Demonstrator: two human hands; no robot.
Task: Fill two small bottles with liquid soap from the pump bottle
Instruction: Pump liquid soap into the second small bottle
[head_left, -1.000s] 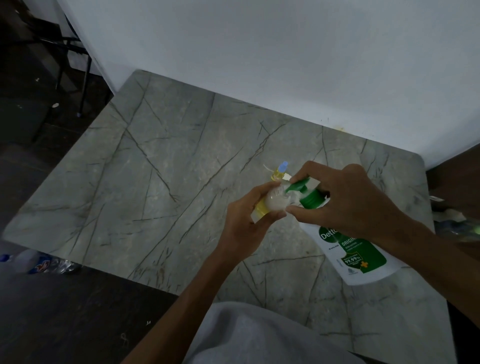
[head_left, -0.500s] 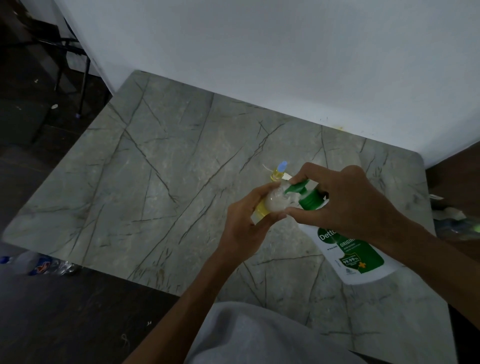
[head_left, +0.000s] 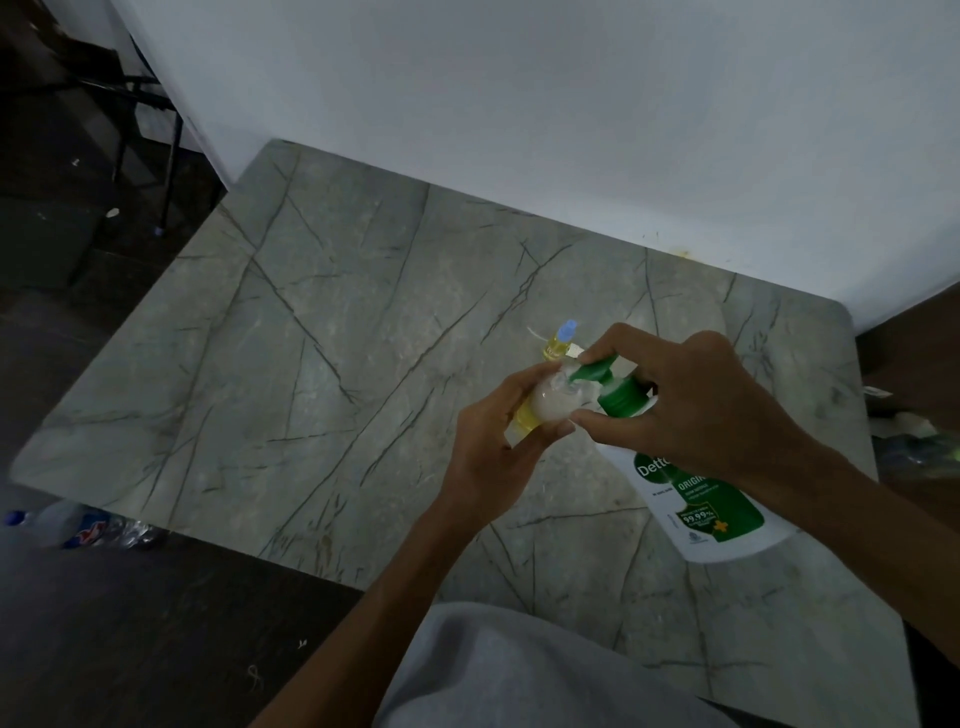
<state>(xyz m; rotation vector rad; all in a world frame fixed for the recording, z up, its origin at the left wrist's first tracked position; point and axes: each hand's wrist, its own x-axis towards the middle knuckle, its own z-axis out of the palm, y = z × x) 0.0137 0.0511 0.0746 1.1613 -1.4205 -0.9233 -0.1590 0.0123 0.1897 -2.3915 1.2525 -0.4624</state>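
Note:
My left hand (head_left: 498, 441) grips a small clear bottle (head_left: 540, 408) with a yellowish lower part, tilted so its mouth meets the green pump nozzle (head_left: 589, 371). The white pump bottle (head_left: 696, 499) with a green label stands on the marble table (head_left: 311, 364). My right hand (head_left: 691, 410) holds the green pump head, index finger on top of the nozzle and thumb below. A second small bottle (head_left: 557, 343), yellow liquid with a blue cap, stands just behind my hands.
A white wall (head_left: 571, 130) rises along the table's far edge. On the dark floor to the left lies a plastic water bottle (head_left: 78, 527), and a chair's dark legs (head_left: 150, 130) stand at the far left. My grey-clad knee (head_left: 519, 670) is below.

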